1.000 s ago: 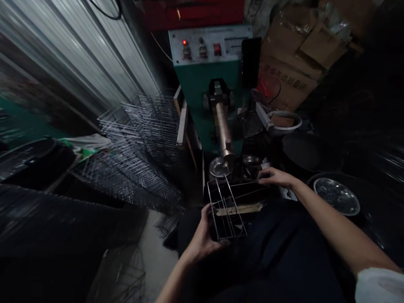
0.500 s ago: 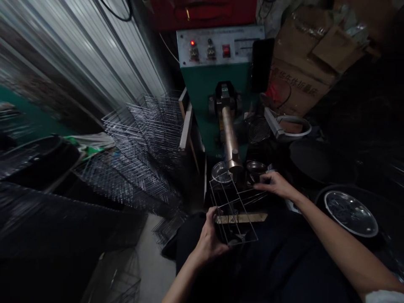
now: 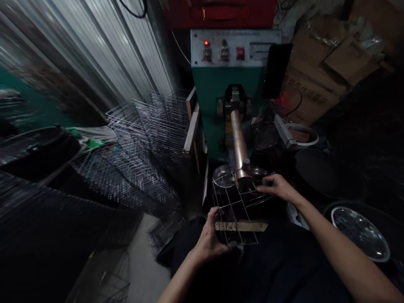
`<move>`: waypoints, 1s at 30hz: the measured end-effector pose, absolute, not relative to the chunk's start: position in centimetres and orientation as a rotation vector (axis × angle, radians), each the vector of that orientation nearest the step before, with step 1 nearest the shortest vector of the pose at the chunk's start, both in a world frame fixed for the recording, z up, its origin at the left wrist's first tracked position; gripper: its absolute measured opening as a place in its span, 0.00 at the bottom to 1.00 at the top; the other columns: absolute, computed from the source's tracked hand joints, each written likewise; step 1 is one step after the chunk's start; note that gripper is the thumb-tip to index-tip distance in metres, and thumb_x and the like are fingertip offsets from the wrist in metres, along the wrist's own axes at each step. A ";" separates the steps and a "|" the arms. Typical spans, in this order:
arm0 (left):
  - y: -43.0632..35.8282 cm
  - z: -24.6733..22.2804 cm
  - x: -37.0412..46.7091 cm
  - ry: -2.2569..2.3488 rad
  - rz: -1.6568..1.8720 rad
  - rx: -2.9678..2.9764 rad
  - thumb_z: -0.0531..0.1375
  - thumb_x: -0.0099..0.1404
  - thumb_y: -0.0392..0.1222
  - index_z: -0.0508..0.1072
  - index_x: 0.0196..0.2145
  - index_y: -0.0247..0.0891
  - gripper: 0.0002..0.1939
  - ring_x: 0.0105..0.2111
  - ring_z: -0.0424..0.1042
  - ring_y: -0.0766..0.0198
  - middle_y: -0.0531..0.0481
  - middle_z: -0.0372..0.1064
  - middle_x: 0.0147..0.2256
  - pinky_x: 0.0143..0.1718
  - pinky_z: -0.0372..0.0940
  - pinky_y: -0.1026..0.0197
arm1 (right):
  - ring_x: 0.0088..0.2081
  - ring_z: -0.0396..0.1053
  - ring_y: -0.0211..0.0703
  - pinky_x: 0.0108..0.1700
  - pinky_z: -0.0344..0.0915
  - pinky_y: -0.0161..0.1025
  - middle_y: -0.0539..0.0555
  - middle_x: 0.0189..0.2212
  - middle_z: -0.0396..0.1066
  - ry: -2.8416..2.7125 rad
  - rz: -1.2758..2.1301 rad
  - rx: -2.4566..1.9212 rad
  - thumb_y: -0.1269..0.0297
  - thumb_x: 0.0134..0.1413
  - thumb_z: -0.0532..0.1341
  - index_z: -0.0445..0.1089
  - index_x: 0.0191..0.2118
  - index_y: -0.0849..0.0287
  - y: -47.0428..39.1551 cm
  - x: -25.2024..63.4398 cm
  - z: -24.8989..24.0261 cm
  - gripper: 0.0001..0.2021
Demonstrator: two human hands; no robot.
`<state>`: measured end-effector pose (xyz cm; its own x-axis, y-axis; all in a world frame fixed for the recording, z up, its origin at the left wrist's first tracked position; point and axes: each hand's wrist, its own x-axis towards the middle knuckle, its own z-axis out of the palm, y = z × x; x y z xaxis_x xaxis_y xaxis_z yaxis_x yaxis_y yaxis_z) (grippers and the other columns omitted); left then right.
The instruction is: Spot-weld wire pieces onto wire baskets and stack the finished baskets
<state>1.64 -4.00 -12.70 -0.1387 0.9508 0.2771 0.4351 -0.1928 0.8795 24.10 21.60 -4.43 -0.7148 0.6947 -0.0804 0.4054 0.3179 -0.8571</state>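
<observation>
My left hand (image 3: 211, 237) grips the left side of a small wire frame (image 3: 241, 206) that lies above my lap. My right hand (image 3: 277, 188) is closed at the frame's upper right, fingertips pinched beside the copper-coloured rod (image 3: 240, 145) of the green machine (image 3: 210, 92). What the right fingertips hold is too small to make out. The frame's far part is just below the rod's tip. A flat wooden strip (image 3: 261, 227) lies beneath the wires. A round metal dish (image 3: 222, 176) is behind the frame, left of the rod.
Stacks of wire racks (image 3: 142, 147) stand at the left, beside a wooden board edge (image 3: 192, 128). A round tray (image 3: 360, 233) with small shiny pieces is at the right. Cardboard boxes (image 3: 315, 84) and a white-rimmed bowl (image 3: 312, 136) are behind it.
The view has shifted, so the machine appears further right. The frame's far side and my right hand are now closer to the rod's tip. My left hand keeps its grip.
</observation>
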 end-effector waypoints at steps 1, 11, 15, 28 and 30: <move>-3.9 -12.8 1.6 1.561 1.313 1.623 0.75 0.46 0.37 0.46 0.65 0.49 0.57 0.56 0.68 0.48 0.44 0.57 0.56 0.62 0.66 0.35 | 0.25 0.55 0.38 0.29 0.49 0.38 0.47 0.20 0.58 -2.284 1.355 -0.995 0.38 0.50 0.70 0.66 0.20 0.57 21.7 24.1 -4.4 0.27; -3.1 -13.2 1.2 1.519 1.332 1.597 0.75 0.44 0.35 0.47 0.65 0.50 0.58 0.58 0.67 0.47 0.44 0.56 0.57 0.64 0.64 0.32 | 0.25 0.58 0.39 0.28 0.51 0.38 0.48 0.20 0.61 -2.311 1.324 -1.003 0.35 0.49 0.69 0.68 0.20 0.58 22.1 23.8 -3.9 0.28; -2.8 -13.0 0.9 1.537 1.315 1.619 0.75 0.45 0.36 0.47 0.64 0.50 0.57 0.57 0.68 0.47 0.44 0.57 0.57 0.63 0.65 0.32 | 0.26 0.60 0.40 0.28 0.54 0.38 0.49 0.21 0.64 -2.313 1.298 -0.992 0.35 0.49 0.69 0.70 0.21 0.58 22.1 23.5 -3.7 0.28; -2.7 -13.5 0.5 1.557 1.317 1.639 0.76 0.48 0.42 0.48 0.65 0.48 0.55 0.55 0.69 0.48 0.43 0.58 0.56 0.61 0.67 0.37 | 0.26 0.59 0.39 0.28 0.52 0.37 0.47 0.20 0.61 -2.335 1.240 -1.036 0.37 0.51 0.69 0.68 0.21 0.58 22.2 23.6 -4.3 0.27; -2.7 -13.0 0.5 1.578 1.302 1.615 0.77 0.47 0.43 0.49 0.63 0.47 0.54 0.56 0.68 0.48 0.43 0.58 0.55 0.62 0.67 0.38 | 0.27 0.60 0.40 0.29 0.53 0.37 0.48 0.21 0.62 -2.317 1.195 -1.021 0.37 0.52 0.68 0.67 0.22 0.58 22.0 23.8 -4.2 0.27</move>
<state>0.55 -2.68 -13.01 -0.1463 0.9525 0.2671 0.4428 -0.1784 0.8787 23.85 22.00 -4.24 -0.6840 0.7291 -0.0253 0.4433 0.3878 -0.8081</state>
